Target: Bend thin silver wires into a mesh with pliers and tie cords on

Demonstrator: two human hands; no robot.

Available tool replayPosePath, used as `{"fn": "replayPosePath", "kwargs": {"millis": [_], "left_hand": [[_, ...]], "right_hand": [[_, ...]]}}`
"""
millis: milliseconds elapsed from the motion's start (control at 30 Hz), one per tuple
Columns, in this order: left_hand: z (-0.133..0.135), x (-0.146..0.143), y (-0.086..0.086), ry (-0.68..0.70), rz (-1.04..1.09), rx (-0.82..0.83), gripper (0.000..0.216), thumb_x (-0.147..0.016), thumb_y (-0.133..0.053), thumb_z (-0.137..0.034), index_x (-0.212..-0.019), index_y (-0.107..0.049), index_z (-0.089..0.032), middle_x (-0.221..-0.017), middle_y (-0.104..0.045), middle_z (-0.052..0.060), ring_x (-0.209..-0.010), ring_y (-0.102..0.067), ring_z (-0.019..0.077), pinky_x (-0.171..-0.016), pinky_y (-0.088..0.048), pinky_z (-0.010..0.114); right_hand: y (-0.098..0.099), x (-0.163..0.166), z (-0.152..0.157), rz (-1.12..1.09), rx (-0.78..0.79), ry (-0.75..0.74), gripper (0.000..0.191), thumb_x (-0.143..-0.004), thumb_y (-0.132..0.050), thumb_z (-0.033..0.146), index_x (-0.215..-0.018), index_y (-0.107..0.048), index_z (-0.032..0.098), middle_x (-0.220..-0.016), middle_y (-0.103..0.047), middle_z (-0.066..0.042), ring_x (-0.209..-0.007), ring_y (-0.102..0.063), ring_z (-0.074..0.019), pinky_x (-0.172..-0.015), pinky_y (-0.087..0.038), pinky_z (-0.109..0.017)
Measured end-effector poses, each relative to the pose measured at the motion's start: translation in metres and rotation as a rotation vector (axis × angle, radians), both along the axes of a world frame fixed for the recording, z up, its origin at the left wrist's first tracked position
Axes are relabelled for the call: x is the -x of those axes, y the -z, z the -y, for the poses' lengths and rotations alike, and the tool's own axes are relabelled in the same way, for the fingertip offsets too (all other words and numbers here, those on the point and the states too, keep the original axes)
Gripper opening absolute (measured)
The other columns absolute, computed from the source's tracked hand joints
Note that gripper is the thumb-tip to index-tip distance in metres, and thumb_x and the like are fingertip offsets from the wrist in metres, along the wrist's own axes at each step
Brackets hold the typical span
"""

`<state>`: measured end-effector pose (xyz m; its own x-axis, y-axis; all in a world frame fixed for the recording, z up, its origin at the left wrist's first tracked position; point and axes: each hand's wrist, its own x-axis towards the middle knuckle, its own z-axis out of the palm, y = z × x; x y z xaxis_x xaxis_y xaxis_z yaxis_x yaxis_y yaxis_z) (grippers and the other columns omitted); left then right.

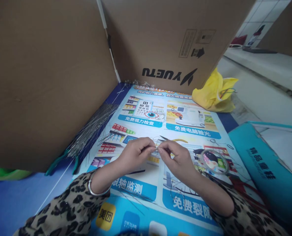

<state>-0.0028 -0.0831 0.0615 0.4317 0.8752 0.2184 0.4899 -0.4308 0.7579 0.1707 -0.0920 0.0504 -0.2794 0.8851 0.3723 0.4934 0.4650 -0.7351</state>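
Far L, a green dish-like thing peeks out under the big brown cardboard panel, which blocks my view that side. By its foot, on the blue surface: teal-handled pliers, head end hidden, & next to 'em a messy bundle of thin grey wires. Ctr back, a 2nd panel w/ upside-down YUETU print stands like a wall; small clear bits lie along its base. A printed poster covers the surface in front of me, loose strands strewn on it.

Mid-poster, my L hand, bangle on the wrist, meets my R hand: fingertips together, thumb & forefinger of each pinched on a tiny piece, over the poster. Looks thin & pale; too small to tell its shape. Just behind my R hand, a yellow-handled tool, partly covered by it.

R of that: tape roll near my R forearm; crumpled yellow bag farther back; red thing by my sleeve, too blurred to ID; then a blue box. Far R, bottle on a white ledge.
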Motion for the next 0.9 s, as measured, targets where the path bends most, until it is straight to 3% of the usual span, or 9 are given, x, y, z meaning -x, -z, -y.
{"fn": "replayPosePath", "kwargs": {"millis": [167, 233, 300, 467, 567, 667, 900], "left_hand": [[0.0022, -0.0001, 0.0040, 0.001, -0.102, -0.261, 0.016, -0.086, -0.043, -0.020, -0.080, -0.057, -0.017, -0.073, -0.060, 0.002, -0.072, -0.054, 0.0128, -0.066, -0.040, 0.024], [0.0024, 0.0000, 0.0038, -0.005, -0.099, -0.282, 0.017, -0.086, -0.042, -0.020, -0.080, -0.057, -0.017, -0.073, -0.060, 0.003, -0.073, -0.053, 0.0133, -0.067, -0.040, 0.025], [0.0016, 0.0001, 0.0024, -0.034, -0.015, -0.171, 0.014, -0.085, -0.045, -0.022, -0.079, -0.057, -0.017, -0.074, -0.059, 0.002, -0.071, -0.053, 0.0123, -0.067, -0.040, 0.025], [-0.0021, -0.0017, 0.0044, -0.039, 0.475, 0.410, 0.016, -0.082, -0.053, -0.032, -0.084, -0.054, -0.016, -0.069, -0.055, -0.001, -0.062, -0.050, 0.0091, -0.057, -0.040, 0.021], [-0.0013, -0.0043, 0.0092, -0.020, 0.686, 0.588, 0.018, -0.081, -0.054, -0.033, -0.083, -0.055, -0.015, -0.071, -0.056, 0.000, -0.062, -0.049, 0.0086, -0.055, -0.037, 0.020], [0.0016, -0.0063, 0.0103, -0.015, 0.742, 0.648, 0.018, -0.081, -0.054, -0.033, -0.080, -0.054, -0.015, -0.071, -0.056, 0.000, -0.057, -0.047, 0.0067, -0.052, -0.035, 0.019], [0.0051, -0.0073, 0.0035, 0.020, 0.612, 0.553, 0.017, -0.081, -0.053, -0.031, -0.078, -0.052, -0.015, -0.069, -0.053, -0.003, -0.051, -0.041, 0.0045, -0.052, -0.033, 0.020]], "right_hand": [[-0.0050, 0.0001, 0.0005, -0.004, 0.053, -0.017, 0.014, -0.081, -0.048, 0.024, -0.069, -0.054, 0.019, -0.060, -0.053, 0.003, -0.057, -0.048, -0.0099, -0.054, -0.038, -0.022], [-0.0070, 0.0004, 0.0006, -0.017, 0.081, -0.037, 0.015, -0.080, -0.048, 0.024, -0.067, -0.053, 0.019, -0.058, -0.051, 0.003, -0.055, -0.047, -0.0096, -0.053, -0.037, -0.021], [-0.0076, 0.0006, 0.0008, -0.039, 0.108, -0.035, 0.014, -0.080, -0.049, 0.025, -0.067, -0.053, 0.019, -0.058, -0.050, 0.003, -0.055, -0.046, -0.0094, -0.052, -0.037, -0.021], [-0.0037, -0.0009, 0.0013, -0.158, 0.101, 0.045, 0.012, -0.083, -0.048, 0.025, -0.073, -0.051, 0.019, -0.065, -0.052, 0.002, -0.059, -0.046, -0.0096, -0.056, -0.038, -0.022], [-0.0028, -0.0012, 0.0010, -0.169, 0.100, 0.042, 0.013, -0.084, -0.047, 0.026, -0.073, -0.051, 0.019, -0.065, -0.052, 0.003, -0.058, -0.046, -0.0094, -0.056, -0.039, -0.022], [-0.0041, -0.0001, 0.0009, -0.119, 0.081, 0.034, 0.012, -0.083, -0.048, 0.025, -0.073, -0.053, 0.019, -0.065, -0.054, 0.002, -0.058, -0.047, -0.0094, -0.055, -0.039, -0.022], [-0.0018, 0.0007, 0.0031, 0.003, -0.081, 0.002, 0.010, -0.084, -0.048, 0.024, -0.084, -0.058, 0.021, -0.073, -0.058, 0.000, -0.065, -0.052, -0.0113, -0.060, -0.041, -0.024]]}}
